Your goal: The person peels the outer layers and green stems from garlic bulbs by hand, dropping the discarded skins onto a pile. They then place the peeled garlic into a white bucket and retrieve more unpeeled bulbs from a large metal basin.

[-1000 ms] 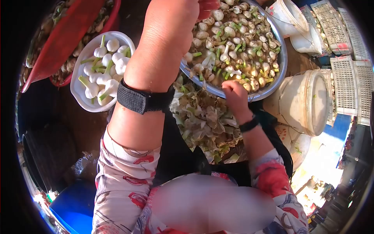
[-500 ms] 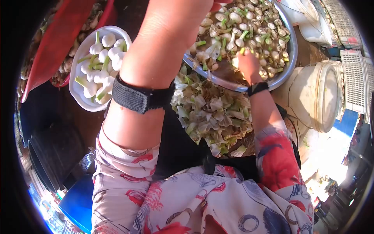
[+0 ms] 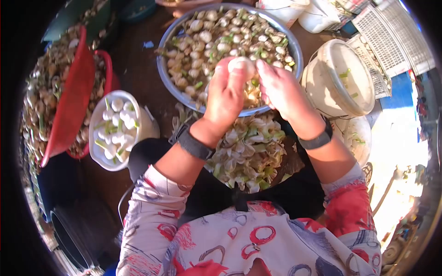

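Note:
My left hand (image 3: 223,94) is closed around a pale garlic bulb (image 3: 243,66), its thumb and fingers pressed on the bulb's near side. At the bulb's right side, my right hand (image 3: 283,89) has its fingers curled in; blur partly hides their tips. Both hands are over the near part of a wide metal basin (image 3: 298,60) full of unpeeled garlic bulbs in water. Below them lies a heap of stripped garlic skins and leaves (image 3: 248,152). To the left is a white bowl (image 3: 95,152) of clean white garlic bulbs with short green stems.
A red basin (image 3: 73,101) stands tilted at the left against a large pile of garlic (image 3: 39,87). A lidded cream bucket (image 3: 324,76) is right of the metal basin, with white plastic crates (image 3: 382,37) behind it. A black tub (image 3: 73,234) lies at the lower left.
My right hand has come up out of the basin to meet my left. The left hand has drawn back from the far side and now holds a garlic bulb. The camera view has shifted.

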A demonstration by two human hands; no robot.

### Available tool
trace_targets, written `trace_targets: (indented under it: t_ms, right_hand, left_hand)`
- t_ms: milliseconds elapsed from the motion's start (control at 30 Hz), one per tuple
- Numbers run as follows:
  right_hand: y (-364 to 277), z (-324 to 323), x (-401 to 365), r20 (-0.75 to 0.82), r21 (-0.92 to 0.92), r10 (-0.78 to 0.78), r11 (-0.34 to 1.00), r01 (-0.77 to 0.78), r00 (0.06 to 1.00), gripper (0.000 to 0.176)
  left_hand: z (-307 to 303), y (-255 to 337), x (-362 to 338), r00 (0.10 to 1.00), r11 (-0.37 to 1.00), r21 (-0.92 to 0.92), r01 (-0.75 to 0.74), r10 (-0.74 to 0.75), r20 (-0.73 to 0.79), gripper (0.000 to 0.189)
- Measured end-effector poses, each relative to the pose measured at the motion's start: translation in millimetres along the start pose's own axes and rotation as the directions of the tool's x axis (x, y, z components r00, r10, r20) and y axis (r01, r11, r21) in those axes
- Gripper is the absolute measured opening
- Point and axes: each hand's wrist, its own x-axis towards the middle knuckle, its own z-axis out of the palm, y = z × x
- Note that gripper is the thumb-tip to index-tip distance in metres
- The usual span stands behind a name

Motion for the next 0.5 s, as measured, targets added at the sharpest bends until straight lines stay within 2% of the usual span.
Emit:
trace_targets:
  t_ms: [33,67,100,167,200,267,367,400,433,500]
  right_hand:
    - [-14.1,4.3,-11.5,-0.076,-0.116,0.008,0.993,-0.017,0.997,0.035]
    - [-20.0,-0.7,-21.1,-0.008,-0.112,0.010,0.994,-0.010,1.000,0.035]
    - [-30.2,-3.0,-29.1,0.069,-0.187,0.001,0.982,0.012,0.998,0.034]
    - [-19.9,-11.8,-32.0,0.136,-0.452,-0.155,0.869,0.200,0.979,0.029]
    - [-15.7,-12.6,-34.7,0.125,-0.445,-0.157,0.874,0.196,0.980,0.029]
    - [-10.1,-12.4,-36.3,0.132,-0.531,-0.201,0.813,0.241,0.971,0.023]
    - [-3.3,-16.3,-32.8,0.164,-0.517,-0.199,0.817,0.256,0.966,0.021]
    - [-3.8,-13.1,-31.9,0.129,-0.576,-0.251,0.769,0.278,0.959,0.021]
    - [-2.6,-14.0,-28.6,0.123,-0.566,-0.253,0.776,0.278,0.960,0.021]
    - [2.5,-13.2,-21.6,0.050,-0.544,-0.205,0.815,0.199,0.978,0.022]
  left_hand:
    - [-3.9,6.6,1.9,0.998,0.998,0.045,0.046,-0.048,0.034,0.027]
    - [-2.5,14.6,-2.3,0.995,0.999,0.034,0.015,-0.018,0.094,0.028]
    - [3.8,25.3,-9.1,0.997,0.999,0.029,0.040,-0.042,0.065,0.030]
    - [11.9,30.2,-15.1,0.994,0.995,0.009,0.097,-0.097,0.045,0.029]
    - [14.1,30.2,-18.5,0.993,0.995,0.014,0.098,-0.099,0.059,0.029]
    - [16.7,28.0,-21.6,0.976,0.974,0.091,0.205,-0.210,0.050,0.031]
    - [17.2,26.2,-21.8,0.988,0.978,0.156,0.137,-0.146,0.048,0.028]
    - [17.6,22.2,-21.1,0.986,0.969,0.191,0.156,-0.165,0.035,0.030]
    - [16.6,16.6,-18.8,0.985,0.967,0.202,0.156,-0.168,0.042,0.030]
    - [11.1,6.5,-13.6,0.927,0.914,-0.165,0.370,-0.375,0.004,0.031]
